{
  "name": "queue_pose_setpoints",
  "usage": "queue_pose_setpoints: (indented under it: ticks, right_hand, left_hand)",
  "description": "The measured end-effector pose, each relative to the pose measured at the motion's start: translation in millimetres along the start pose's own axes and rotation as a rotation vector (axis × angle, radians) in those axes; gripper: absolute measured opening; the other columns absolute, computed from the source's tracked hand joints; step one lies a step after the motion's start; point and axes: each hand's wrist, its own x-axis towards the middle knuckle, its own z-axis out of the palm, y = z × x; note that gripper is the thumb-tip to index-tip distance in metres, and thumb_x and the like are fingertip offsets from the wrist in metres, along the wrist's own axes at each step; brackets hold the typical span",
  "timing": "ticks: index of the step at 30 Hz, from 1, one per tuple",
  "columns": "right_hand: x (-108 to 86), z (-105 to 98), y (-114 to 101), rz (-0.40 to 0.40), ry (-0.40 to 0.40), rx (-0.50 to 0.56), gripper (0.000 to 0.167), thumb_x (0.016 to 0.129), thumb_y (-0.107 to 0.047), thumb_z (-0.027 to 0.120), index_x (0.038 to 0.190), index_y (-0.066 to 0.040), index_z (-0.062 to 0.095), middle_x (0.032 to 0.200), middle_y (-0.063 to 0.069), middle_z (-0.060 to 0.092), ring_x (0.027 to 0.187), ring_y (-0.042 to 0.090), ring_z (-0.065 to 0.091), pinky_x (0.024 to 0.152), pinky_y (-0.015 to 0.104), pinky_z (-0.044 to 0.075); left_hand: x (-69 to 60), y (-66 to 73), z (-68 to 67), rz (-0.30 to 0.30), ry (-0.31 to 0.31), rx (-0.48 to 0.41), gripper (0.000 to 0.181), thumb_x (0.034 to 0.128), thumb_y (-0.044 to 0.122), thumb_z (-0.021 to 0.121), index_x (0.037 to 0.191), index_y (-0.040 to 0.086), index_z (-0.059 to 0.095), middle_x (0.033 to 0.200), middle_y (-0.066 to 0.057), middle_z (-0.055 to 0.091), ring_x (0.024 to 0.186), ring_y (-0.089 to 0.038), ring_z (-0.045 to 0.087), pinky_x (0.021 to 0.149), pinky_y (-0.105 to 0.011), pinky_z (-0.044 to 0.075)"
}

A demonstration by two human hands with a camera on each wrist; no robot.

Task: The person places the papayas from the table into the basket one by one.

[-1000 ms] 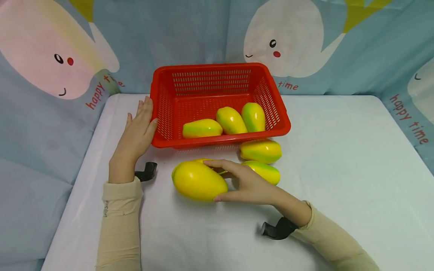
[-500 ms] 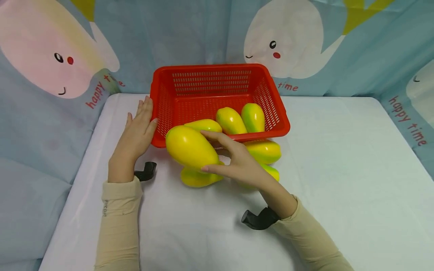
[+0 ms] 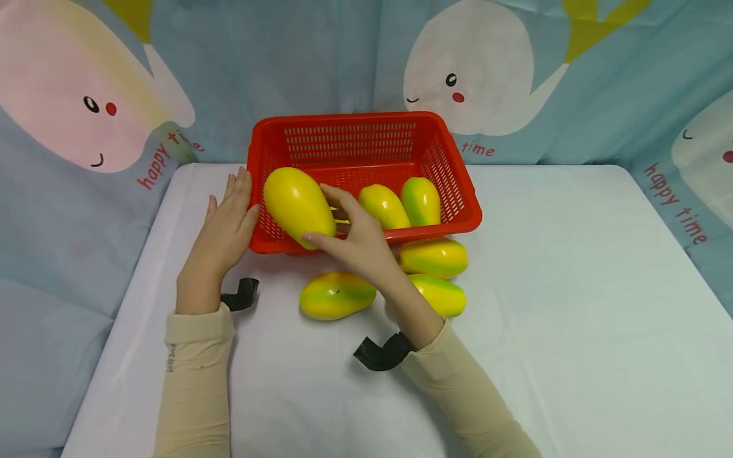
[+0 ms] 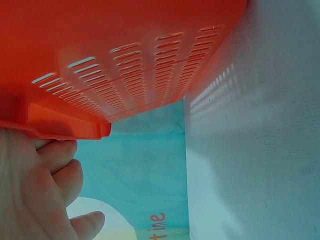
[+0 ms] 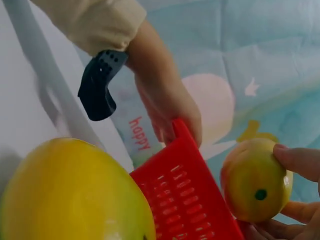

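My right hand (image 3: 357,232) pinches a yellow papaya (image 3: 298,207) between thumb and fingers, over the left front of the red basket (image 3: 366,122). The right wrist view shows that papaya's (image 5: 245,175) rounded end with a dark green spot, the thumb on one side and fingers beneath. My left hand (image 3: 223,232) rests with fairly straight fingers along the basket's left rim; in the left wrist view the fingers (image 4: 65,170) lie beside that rim. Two papayas (image 3: 420,200) show plainly at the basket's front right. Another inside is mostly hidden behind the held papaya and right hand.
On the white table (image 3: 572,286), one papaya (image 3: 338,296) lies in front of the basket. Two more (image 3: 433,257) lie near its front right, one partly behind the right forearm. Black wrist mounts (image 3: 383,353) stick out from both wrists. A printed curtain stands behind the basket.
The right hand has lifted its papaya from the table in front and carried it forward and left, over the basket. The left hand has stayed against the rim.
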Motion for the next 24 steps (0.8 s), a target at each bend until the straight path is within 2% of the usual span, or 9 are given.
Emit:
queue_pose_setpoints:
  ticks: [6,14,21,24]
  right_hand:
    - [22.4,11,-2,0.065,0.028,-0.010,0.071,0.082,-0.027,0.074,0.143,-0.016,0.039,0.133,0.001,0.050,0.112,0.016,0.053,0.090,0.027,0.048]
    - [46.2,15,1,0.127,0.050,-0.167,0.073,0.083,-0.032,0.073,0.144,-0.014,0.036,0.136,0.003,0.050,0.110,0.016,0.055,0.088,0.026,0.049]
    - [54.0,17,-2,0.218,-0.011,-0.314,0.075,0.084,-0.040,0.070,0.144,-0.014,0.035,0.133,0.004,0.052,0.108,0.018,0.054,0.091,0.031,0.047]
    - [53.9,17,-2,0.241,-0.031,-0.345,0.076,0.083,-0.043,0.069,0.145,-0.015,0.034,0.130,0.005,0.054,0.106,0.018,0.055,0.090,0.031,0.048]
  left_hand:
    - [1.1,1.4,1.6,-0.006,-0.005,0.000,0.062,0.1012,0.034,0.031,0.152,0.011,0.002,0.157,-0.006,0.002,0.144,-0.023,-0.003,0.111,-0.053,-0.008]
    - [1.7,3.0,1.2,0.002,-0.002,0.014,0.062,0.1013,0.033,0.031,0.152,0.011,0.002,0.157,-0.006,0.001,0.144,-0.023,-0.004,0.110,-0.053,-0.008]
    - [0.2,2.0,0.0,-0.008,0.005,0.018,0.063,0.1011,0.033,0.031,0.152,0.011,0.001,0.157,-0.006,0.002,0.144,-0.023,-0.004,0.111,-0.054,-0.007]
    - [1.0,2.2,-0.3,-0.002,0.004,0.014,0.063,0.1011,0.032,0.032,0.152,0.011,0.001,0.157,-0.006,0.002,0.144,-0.023,-0.004,0.111,-0.054,-0.007]
